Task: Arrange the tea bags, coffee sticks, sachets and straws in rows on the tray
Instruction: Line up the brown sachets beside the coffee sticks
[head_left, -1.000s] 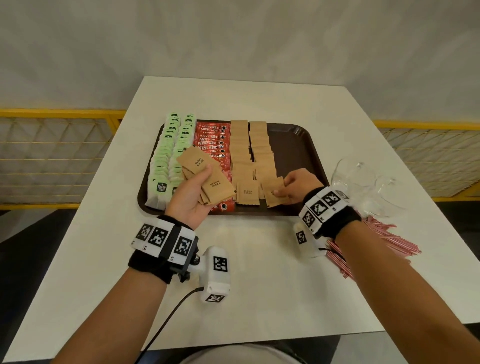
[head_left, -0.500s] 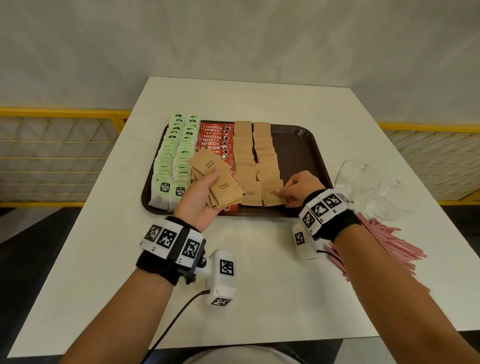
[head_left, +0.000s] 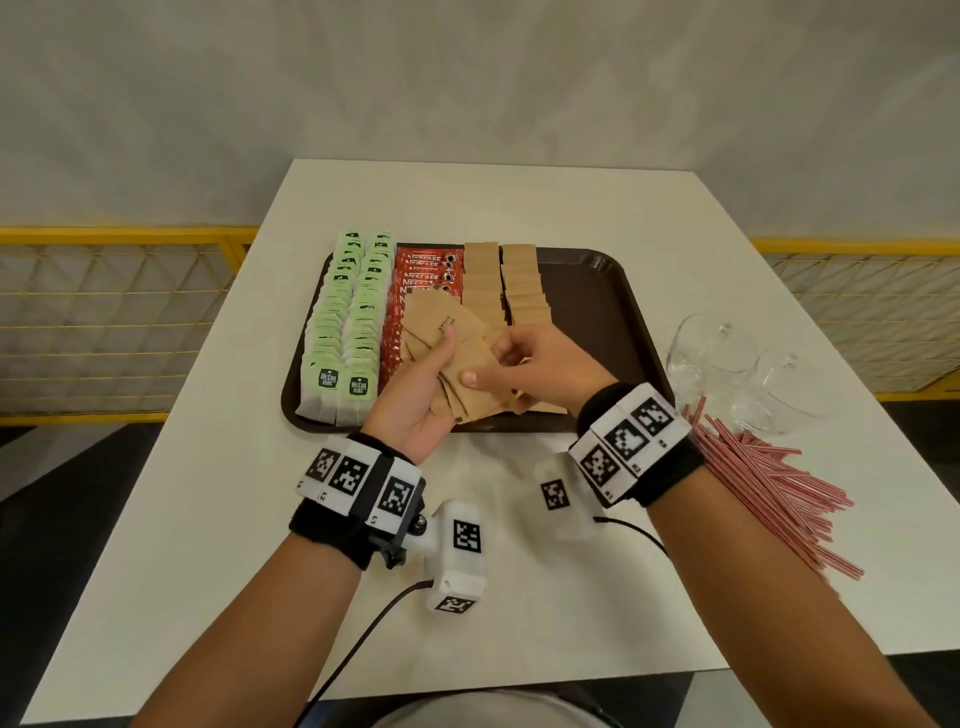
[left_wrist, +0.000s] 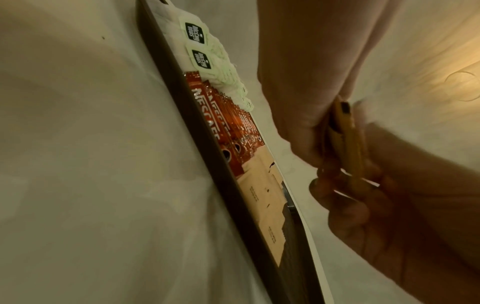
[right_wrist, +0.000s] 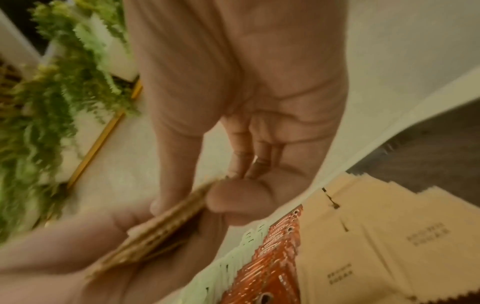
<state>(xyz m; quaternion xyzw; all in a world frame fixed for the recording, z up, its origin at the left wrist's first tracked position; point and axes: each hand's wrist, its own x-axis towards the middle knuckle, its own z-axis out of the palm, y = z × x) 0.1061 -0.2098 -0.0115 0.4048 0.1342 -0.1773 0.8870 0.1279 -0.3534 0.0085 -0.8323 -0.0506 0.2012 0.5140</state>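
Note:
A dark brown tray (head_left: 597, 322) holds two rows of green tea bags (head_left: 343, 332), a row of red coffee sticks (head_left: 426, 270) and two rows of brown sugar sachets (head_left: 519, 280). My left hand (head_left: 421, 395) grips a fanned stack of brown sachets (head_left: 452, 343) above the tray's near edge. My right hand (head_left: 530, 364) pinches the top sachet of that stack between thumb and fingers. In the right wrist view the thumb (right_wrist: 168, 197) and fingertip (right_wrist: 233, 197) close on the stack's edge (right_wrist: 166, 224). Red-striped straws (head_left: 769, 483) lie on the table to the right.
Two clear glass cups (head_left: 727, 358) stand right of the tray, beside the straws. The white table (head_left: 519, 208) has a yellow railing (head_left: 114, 234) behind it on both sides. The tray's right third is bare.
My right hand left the sachet it laid at the near end of the right sachet row and moved left to the stack in my left hand, now pinching its top sachet.

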